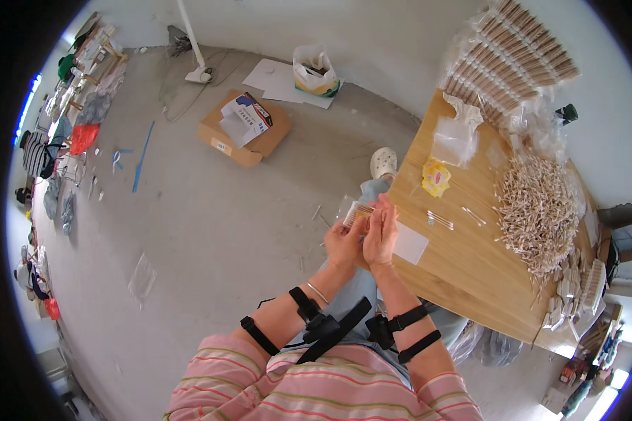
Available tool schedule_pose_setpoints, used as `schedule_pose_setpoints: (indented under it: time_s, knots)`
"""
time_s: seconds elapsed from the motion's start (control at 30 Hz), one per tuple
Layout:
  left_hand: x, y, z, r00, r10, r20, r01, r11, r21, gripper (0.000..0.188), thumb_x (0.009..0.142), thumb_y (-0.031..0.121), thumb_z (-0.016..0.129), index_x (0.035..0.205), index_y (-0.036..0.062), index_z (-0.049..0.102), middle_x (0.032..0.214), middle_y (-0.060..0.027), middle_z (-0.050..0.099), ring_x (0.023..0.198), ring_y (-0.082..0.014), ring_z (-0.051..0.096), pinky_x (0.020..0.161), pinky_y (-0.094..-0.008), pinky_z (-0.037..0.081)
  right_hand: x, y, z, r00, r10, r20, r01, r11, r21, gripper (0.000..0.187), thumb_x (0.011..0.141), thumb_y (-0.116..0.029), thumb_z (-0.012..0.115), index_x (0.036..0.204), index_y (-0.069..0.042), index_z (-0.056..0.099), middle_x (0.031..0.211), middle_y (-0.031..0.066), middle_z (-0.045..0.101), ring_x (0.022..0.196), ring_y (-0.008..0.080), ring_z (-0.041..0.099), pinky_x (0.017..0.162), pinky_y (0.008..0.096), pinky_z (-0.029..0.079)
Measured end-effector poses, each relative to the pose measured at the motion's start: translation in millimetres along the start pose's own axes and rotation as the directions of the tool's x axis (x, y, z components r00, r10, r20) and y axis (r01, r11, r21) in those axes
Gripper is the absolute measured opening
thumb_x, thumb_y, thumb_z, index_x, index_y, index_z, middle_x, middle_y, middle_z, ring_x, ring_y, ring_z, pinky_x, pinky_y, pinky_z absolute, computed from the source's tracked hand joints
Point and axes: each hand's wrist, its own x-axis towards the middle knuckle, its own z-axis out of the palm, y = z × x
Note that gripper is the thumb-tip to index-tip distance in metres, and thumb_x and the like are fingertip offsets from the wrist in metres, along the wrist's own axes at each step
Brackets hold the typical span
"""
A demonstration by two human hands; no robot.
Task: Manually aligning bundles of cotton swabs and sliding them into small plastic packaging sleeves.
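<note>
My left hand (344, 245) and right hand (380, 231) both grip a small clear packet of sticks (358, 212), its long axis pointing up-right, away from me.

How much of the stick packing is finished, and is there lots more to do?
Done: many filled clear packets lie in rows at the far end of the wooden table. In hand: the left hand and right hand hold one small clear packet of sticks between them. Left: a big loose pile of sticks still sits on the table, so quite a lot remains.
</note>
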Motion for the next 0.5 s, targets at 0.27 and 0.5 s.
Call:
schedule_pose_setpoints:
  time_s: [0.27, 0.5]
  knots:
    - [1, 4, 7, 1.0, 0.01, -0.012, -0.01, 1.0, 0.015, 0.025, 0.085, 0.015, 0.071, 0.102, -0.0021, 0.064, 0.091, -0.0059, 0.067, 0.079, -0.0117, 0.062, 0.067, -0.0258, 0.051, 2, -1, -3, 0.995, -0.094, -0.011, 0.094, 0.995, -0.039, 0.032, 0.1, -0.015, 0.04, 0.126, 0.002, 0.043, 0.111, 0.0205, 0.057, 0.103, 0.0324, 0.054, 0.091, 0.0408, 0.042]
    - [4, 1, 10, 0.998, 0.04, 0.046, -0.042, 0.998, 0.046, 0.024, 0.086, 0.015, 0.07, 0.101, -0.0017, 0.064, 0.092, -0.0052, 0.067, 0.077, -0.0112, 0.063, 0.065, -0.0258, 0.052, 3, -5, 1, 0.994, -0.089, -0.057, 0.09, 0.996, 0.017, 0.031, 0.099, -0.014, 0.04, 0.125, 0.002, 0.044, 0.107, 0.0195, 0.058, 0.1, 0.0315, 0.055, 0.089, 0.0403, 0.043]
